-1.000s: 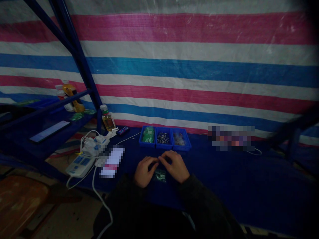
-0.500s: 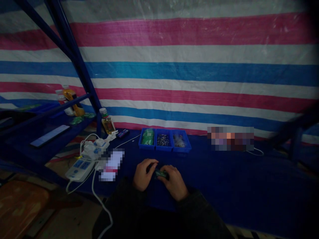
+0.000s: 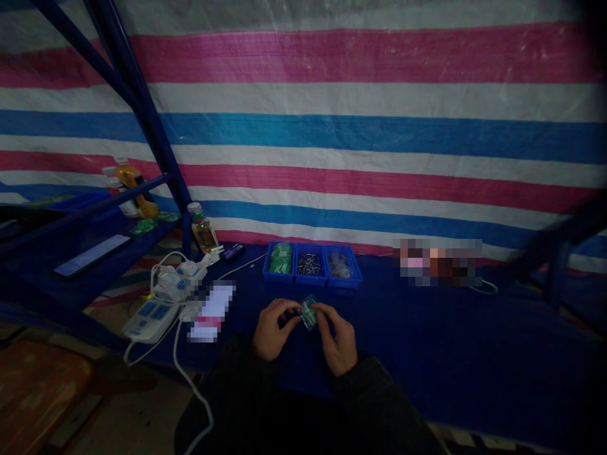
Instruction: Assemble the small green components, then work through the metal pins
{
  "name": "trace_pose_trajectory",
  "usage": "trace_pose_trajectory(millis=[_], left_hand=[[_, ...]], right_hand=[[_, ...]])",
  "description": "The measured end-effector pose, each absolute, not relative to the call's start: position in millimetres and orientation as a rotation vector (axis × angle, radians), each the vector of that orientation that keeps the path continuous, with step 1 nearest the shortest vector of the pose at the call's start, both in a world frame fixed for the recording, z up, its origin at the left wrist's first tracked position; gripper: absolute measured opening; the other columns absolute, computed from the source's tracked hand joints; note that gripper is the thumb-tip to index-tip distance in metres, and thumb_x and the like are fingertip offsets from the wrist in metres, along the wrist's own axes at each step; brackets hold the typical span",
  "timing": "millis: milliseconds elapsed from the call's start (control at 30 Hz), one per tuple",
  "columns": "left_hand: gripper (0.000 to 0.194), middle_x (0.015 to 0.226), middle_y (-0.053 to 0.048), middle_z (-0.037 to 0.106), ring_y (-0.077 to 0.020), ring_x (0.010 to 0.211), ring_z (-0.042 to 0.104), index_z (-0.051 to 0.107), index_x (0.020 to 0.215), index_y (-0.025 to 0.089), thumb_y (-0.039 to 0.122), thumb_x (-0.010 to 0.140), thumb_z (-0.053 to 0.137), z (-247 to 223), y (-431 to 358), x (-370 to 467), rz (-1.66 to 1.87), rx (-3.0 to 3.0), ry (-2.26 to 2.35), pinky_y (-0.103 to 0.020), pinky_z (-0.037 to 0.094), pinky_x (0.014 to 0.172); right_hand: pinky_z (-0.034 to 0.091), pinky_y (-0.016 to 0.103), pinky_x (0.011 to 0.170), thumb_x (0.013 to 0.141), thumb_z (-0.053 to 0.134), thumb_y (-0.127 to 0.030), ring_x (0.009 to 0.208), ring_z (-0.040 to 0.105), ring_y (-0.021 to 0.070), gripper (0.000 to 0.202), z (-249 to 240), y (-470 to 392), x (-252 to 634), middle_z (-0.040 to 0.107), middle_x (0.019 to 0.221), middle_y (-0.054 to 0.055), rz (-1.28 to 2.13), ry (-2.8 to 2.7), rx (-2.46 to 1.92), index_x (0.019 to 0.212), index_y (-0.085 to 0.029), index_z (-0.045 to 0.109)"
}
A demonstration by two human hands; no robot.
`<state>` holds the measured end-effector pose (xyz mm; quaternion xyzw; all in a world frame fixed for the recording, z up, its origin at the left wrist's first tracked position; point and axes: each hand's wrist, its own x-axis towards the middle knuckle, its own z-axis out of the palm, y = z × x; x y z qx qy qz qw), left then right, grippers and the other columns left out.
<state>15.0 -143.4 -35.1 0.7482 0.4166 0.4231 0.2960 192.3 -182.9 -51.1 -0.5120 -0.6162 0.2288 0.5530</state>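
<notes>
A small clear plastic bag with green on it (image 3: 308, 314) is held up between my two hands, over the blue table (image 3: 408, 354). My left hand (image 3: 275, 328) pinches its left edge between thumb and fingertips. On the other side, my right hand (image 3: 337, 338) has its thumb and index finger closed on the bag's right edge. Beyond the hands stand three joined blue trays: the left one holds green packets (image 3: 281, 258), the middle one metal screws or pins (image 3: 310, 265), the right one small clear packets (image 3: 340, 266).
To the left are a white power strip (image 3: 150, 319) with plugs and cables, a blurred-out phone-like screen (image 3: 213, 311), and a bottle (image 3: 203, 230). Another phone (image 3: 92, 254) lies on the side table. A pixelated object (image 3: 439, 262) is at the back right.
The bag has turned up into view between the hands, showing its green face. My right hand has shifted slightly right and its fingers now grip the bag's edge.
</notes>
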Motion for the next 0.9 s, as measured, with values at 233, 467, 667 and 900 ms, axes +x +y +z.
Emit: trace_pose_trajectory(millis=[233, 467, 667, 900], left_hand=[[0.015, 0.082, -0.002, 0.065, -0.0175, 0.077, 0.058, 0.074, 0.098, 0.021, 0.019, 0.083, 0.075, -35.6, -142.4, 12.9, 1.172, 2.037, 1.122, -0.028, 0.047, 0.071], [0.009, 0.086, -0.005, 0.067, -0.0203, 0.085, 0.061, 0.077, 0.094, 0.021, 0.023, 0.088, 0.071, -33.9, -143.5, 12.2, 1.175, 2.050, 1.090, -0.030, 0.049, 0.075], [0.012, 0.091, -0.008, 0.072, -0.0219, 0.091, 0.067, 0.074, 0.084, 0.019, 0.025, 0.091, 0.067, -30.4, -145.7, 14.2, 1.228, 2.023, 1.074, -0.034, 0.052, 0.084], [0.009, 0.083, -0.001, 0.075, -0.0176, 0.075, 0.071, 0.067, 0.095, 0.020, 0.023, 0.087, 0.070, -34.9, -145.9, 15.9, 1.215, 1.854, 1.155, -0.028, 0.055, 0.075]], right_hand=[[0.053, 0.031, 0.069, 0.099, 0.038, -0.028, 0.071, 0.066, 0.0196, 0.038, -46.8, -189.5, 198.4, 0.071, 0.086, 0.004, 0.608, -1.538, -1.149, 0.121, -0.022, 0.068], [0.055, 0.034, 0.081, 0.101, 0.043, -0.028, 0.084, 0.067, 0.0208, 0.028, -51.0, -184.2, 193.1, 0.070, 0.092, 0.006, 0.525, -1.562, -1.132, 0.115, -0.022, 0.068], [0.056, 0.037, 0.082, 0.101, 0.046, -0.030, 0.090, 0.066, 0.0232, 0.026, -50.2, -181.5, 191.1, 0.063, 0.095, 0.009, 0.388, -1.534, -1.188, 0.096, -0.022, 0.071], [0.057, 0.031, 0.066, 0.094, 0.061, -0.034, 0.069, 0.069, 0.0190, 0.022, -57.9, -182.5, 188.2, 0.072, 0.086, 0.005, 0.483, -1.365, -1.215, 0.112, -0.021, 0.061]])
